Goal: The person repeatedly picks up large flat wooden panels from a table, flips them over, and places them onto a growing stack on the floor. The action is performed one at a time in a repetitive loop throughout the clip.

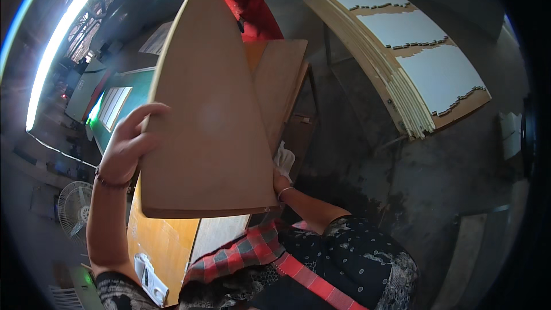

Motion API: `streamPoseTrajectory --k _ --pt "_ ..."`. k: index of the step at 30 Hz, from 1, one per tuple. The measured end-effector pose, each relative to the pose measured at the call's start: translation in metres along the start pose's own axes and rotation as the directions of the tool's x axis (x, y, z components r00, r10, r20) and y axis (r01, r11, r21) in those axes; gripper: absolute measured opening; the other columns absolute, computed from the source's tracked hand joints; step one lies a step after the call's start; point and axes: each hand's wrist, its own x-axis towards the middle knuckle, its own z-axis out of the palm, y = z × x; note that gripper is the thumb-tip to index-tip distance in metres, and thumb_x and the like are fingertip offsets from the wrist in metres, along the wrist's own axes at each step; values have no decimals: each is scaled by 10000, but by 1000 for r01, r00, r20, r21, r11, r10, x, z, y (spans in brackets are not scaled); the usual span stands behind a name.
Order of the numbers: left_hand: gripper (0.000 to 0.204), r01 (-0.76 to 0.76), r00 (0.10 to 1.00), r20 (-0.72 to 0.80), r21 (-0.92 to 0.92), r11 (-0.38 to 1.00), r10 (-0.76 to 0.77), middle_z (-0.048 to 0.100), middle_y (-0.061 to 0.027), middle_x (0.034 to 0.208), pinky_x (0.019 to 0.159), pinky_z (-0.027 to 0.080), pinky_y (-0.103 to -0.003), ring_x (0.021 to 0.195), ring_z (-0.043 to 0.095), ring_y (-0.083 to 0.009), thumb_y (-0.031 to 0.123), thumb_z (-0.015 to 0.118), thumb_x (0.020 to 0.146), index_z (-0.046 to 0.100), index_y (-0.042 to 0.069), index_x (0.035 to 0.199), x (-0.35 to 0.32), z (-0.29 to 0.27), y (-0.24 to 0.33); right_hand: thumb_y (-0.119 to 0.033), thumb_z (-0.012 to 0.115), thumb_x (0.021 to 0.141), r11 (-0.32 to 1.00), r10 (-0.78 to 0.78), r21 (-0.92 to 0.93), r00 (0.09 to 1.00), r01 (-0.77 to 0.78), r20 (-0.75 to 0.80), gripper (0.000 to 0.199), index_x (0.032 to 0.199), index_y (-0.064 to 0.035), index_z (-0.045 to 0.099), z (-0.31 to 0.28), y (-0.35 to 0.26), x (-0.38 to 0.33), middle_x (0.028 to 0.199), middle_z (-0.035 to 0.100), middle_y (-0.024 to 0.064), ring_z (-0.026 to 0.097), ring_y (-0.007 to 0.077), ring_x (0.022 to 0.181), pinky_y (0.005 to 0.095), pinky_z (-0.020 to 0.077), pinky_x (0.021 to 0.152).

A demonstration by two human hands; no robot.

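Brown fibreboard fills the middle of our view: we hold a large board panel (209, 115) raised and tilted in front of us, above the orange worktop (158, 241). Our left hand (127, 146) clasps its left edge, fingers curled around onto the face. Our right hand (281, 181) is at the panel's lower right corner, mostly hidden behind it, with a white cloth (284, 159) just above; we cannot tell whether that grip is closed. More brown boards (281, 80) lie on the worktop behind the panel. To the right, well apart, a stack of white-faced sheets (407, 51) rests on a stand. A person in red (252, 6) stands beyond the panel's far end. A fan (73, 206) sits low on the left.
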Motion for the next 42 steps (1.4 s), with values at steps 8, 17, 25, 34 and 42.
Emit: streamPoseTrajectory --k 8,17,25,34,42 --pt "214 -235 921 374 757 610 -110 569 -46 569 454 463 -281 452 557 -140 278 525 751 597 76 755 146 278 80 -504 319 891 776 -164 620 912 -117 376 578 1191 -24 435 -71 36 7 1175 469 192 448 333 1096 423 353 917" --pt "144 -356 729 526 838 414 -439 669 -43 724 585 509 -319 697 648 -177 211 620 677 702 106 733 257 488 -61 -114 683 774 421 -60 780 872 463 -486 493 1190 32 463 -313 -43 -118 1144 530 65 505 166 1030 315 392 896" --pt "496 73 897 308 602 795 -316 551 -170 1110 782 475 -396 964 563 -316 255 562 753 455 82 1205 233 478 -156 -110 633 807 272 98 927 951 257 -292 374 1152 -45 508 -319 57 -67 1093 556 18 538 166 971 329 437 844" --pt "607 557 804 -308 690 462 -509 555 -339 950 823 429 -439 913 557 -433 479 420 858 578 -101 941 77 172 -403 -160 637 815 364 135 924 975 115 -175 389 1169 -50 520 -319 56 -72 1140 553 27 518 164 1036 310 411 890" --pt "788 660 663 -235 -266 703 -711 595 -174 1032 782 484 -370 916 580 -261 608 340 859 484 -121 1122 77 177 -360 -114 604 835 373 3 888 957 269 -291 284 1092 0 561 -333 2 -90 1109 576 65 543 154 1008 287 418 887"
